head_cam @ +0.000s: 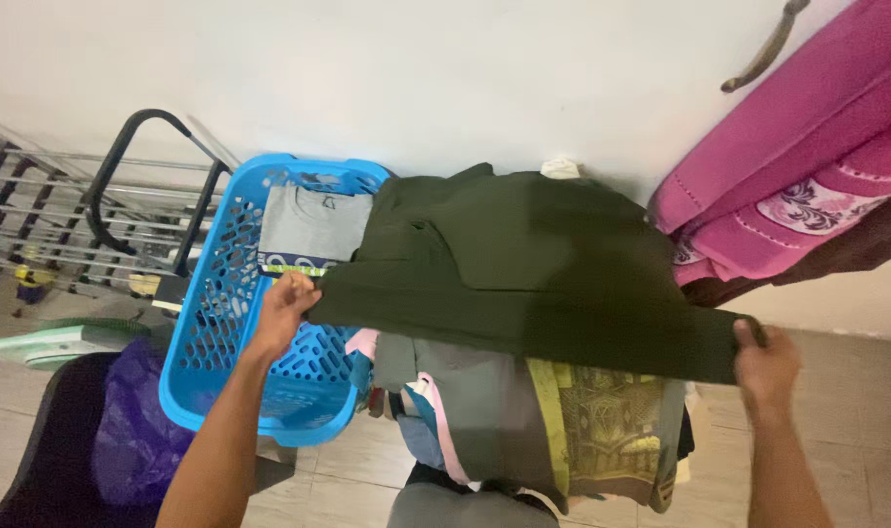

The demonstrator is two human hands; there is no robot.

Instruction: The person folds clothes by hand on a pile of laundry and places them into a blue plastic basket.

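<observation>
The left hand (287,305) and the right hand (764,364) each pinch one end of the near edge of a dark green garment (523,266), holding it taut and level so it spreads flat. It lies over a pile of clothes (523,430), its left edge overlapping the right rim of a blue laundry basket (220,332) holding a folded grey shirt (308,230).
</observation>
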